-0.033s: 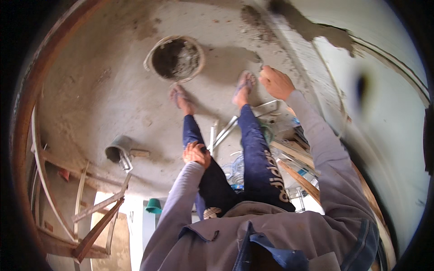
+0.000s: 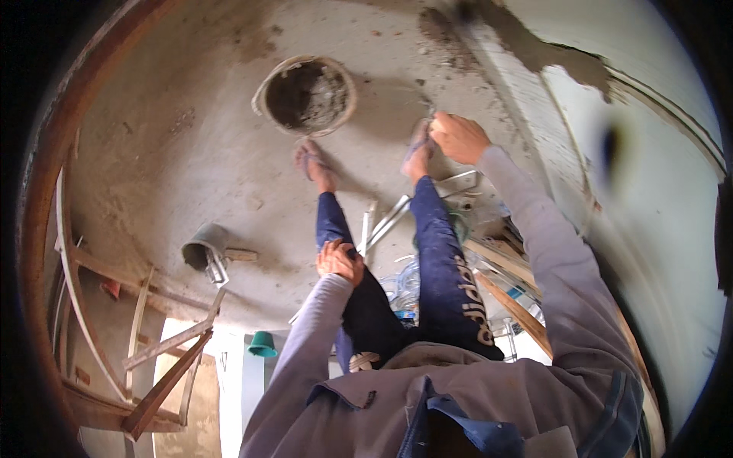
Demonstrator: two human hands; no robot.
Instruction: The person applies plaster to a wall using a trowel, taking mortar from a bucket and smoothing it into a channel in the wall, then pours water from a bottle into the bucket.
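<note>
My right hand is closed on a trowel's handle beside my right foot; the blade is hard to make out against the grey floor. A pale bucket of grey mortar stands just beyond my left foot. My left hand lies on my left leg with curled fingers, around a small dark thing that I cannot make out.
A tipped grey bucket lies at left near a wooden frame. A green bucket is lower down. Pale lengths, clear plastic and boards lie around my legs. A mortar-smeared pale wall borders the right.
My right hand has moved a little to the left, nearer my right foot. The bucket and feet appear slightly farther right as the view shifts. My left hand stays on my leg.
</note>
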